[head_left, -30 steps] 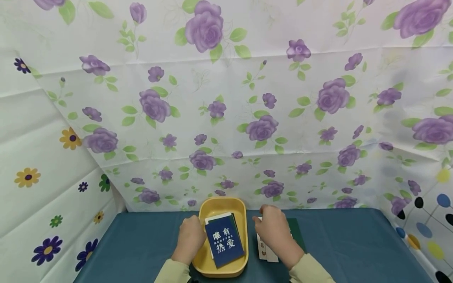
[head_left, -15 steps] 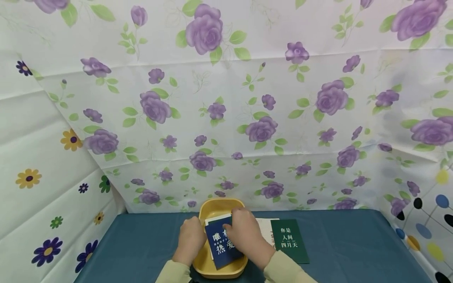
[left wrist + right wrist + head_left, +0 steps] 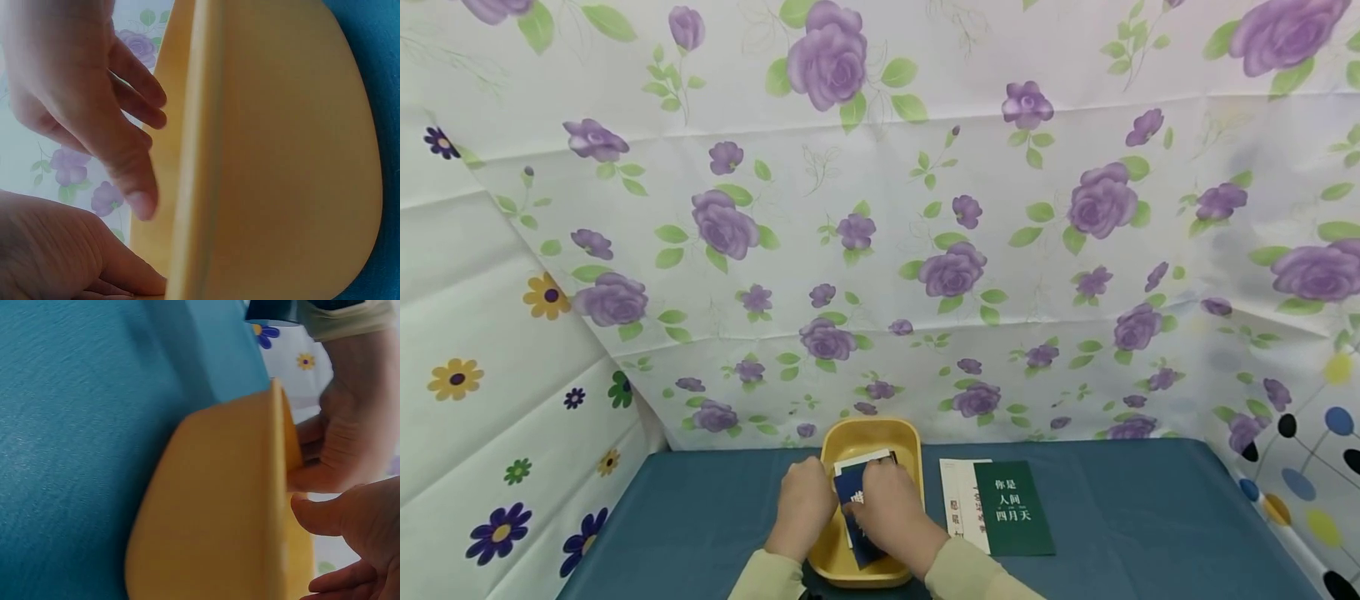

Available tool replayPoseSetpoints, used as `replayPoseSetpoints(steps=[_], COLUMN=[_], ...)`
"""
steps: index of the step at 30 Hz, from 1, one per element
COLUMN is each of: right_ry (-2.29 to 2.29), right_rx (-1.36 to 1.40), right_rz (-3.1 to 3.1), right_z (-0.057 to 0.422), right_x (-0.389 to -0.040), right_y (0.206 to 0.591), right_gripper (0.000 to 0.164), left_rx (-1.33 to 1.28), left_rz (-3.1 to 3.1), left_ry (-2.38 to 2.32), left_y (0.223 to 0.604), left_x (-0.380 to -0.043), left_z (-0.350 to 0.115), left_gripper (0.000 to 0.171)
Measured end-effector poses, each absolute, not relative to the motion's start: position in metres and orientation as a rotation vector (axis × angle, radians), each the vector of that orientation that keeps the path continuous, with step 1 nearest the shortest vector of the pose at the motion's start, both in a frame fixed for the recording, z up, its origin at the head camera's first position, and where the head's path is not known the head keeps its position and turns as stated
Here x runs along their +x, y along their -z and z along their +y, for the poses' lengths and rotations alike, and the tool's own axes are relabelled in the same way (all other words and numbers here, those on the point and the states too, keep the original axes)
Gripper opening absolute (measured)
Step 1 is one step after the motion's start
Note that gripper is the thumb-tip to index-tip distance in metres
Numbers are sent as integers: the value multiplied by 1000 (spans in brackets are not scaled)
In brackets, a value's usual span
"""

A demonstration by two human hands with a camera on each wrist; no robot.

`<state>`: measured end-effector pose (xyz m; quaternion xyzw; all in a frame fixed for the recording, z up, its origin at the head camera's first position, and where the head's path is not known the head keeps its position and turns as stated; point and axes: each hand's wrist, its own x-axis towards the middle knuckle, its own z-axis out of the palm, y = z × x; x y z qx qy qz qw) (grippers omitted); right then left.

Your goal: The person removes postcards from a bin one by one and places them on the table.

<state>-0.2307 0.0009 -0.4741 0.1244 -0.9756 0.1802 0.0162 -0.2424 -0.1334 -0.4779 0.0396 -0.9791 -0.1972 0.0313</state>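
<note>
At the left side of a yellow plastic tray [image 3: 909, 442], my left hand [image 3: 807, 504] grips the rim; its fingers are partly hidden by the near wall in the right wrist view. Inside the tray lies a dark blue card [image 3: 851, 482] with white Chinese lettering, over a pale card [image 3: 861, 457]. Above it hovers my right hand [image 3: 891, 508], covering much of the lettering. Thumb and fingers of this right hand [image 3: 369, 534] are spread apart in the right wrist view, with nothing between them.
Right of the tray lie a green card [image 3: 1018, 529] with white lettering and white cards [image 3: 958, 492] partly under it. The teal cloth [image 3: 1150, 525] covers the table. A flowered curtain [image 3: 880, 275] rises right behind the tray.
My right hand has moved left from over the white and green cards to above the blue card in the tray, uncovering the green card. The left hand has stayed at the rim.
</note>
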Motion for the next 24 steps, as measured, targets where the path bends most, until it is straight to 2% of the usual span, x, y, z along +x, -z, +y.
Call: replayPoseSetpoints(steps=[10, 24], right_ry=[-373, -312], right_rx=[382, 253], right_rz=[-3065, -3110], right_z=[-5, -3], right_x=[-231, -233], right_y=[491, 513], right_gripper=[70, 71], left_rx=[114, 143], left_rz=[-3001, -2996], left_ry=[606, 607], left_y=[479, 479], left_x=[-242, -243], left_z=[-133, -132], left_gripper=[12, 11])
